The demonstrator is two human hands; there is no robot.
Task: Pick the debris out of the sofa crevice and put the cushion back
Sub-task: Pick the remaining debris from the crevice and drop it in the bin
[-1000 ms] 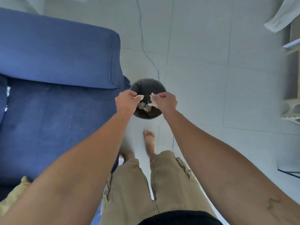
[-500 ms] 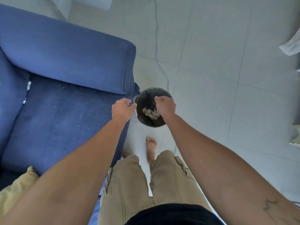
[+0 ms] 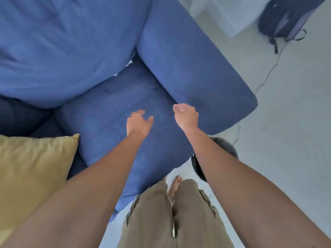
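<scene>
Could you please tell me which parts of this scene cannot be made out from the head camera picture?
- Bin: its inside is hidden by the right forearm, so its contents cannot be seen.
- Crevice debris: pale flecks, too small to identify.
- Right hand: curled, palm turned away; whether it holds anything is unclear.
- Yellow cushion: cut off by the left edge and covered by the left arm.
- Backpack: blurred, cut off at the top edge.

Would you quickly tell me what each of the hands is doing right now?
Left hand: open, fingers spread, holding nothing, above the sofa seat.
Right hand: loosely curled; nothing visible in it.
</scene>
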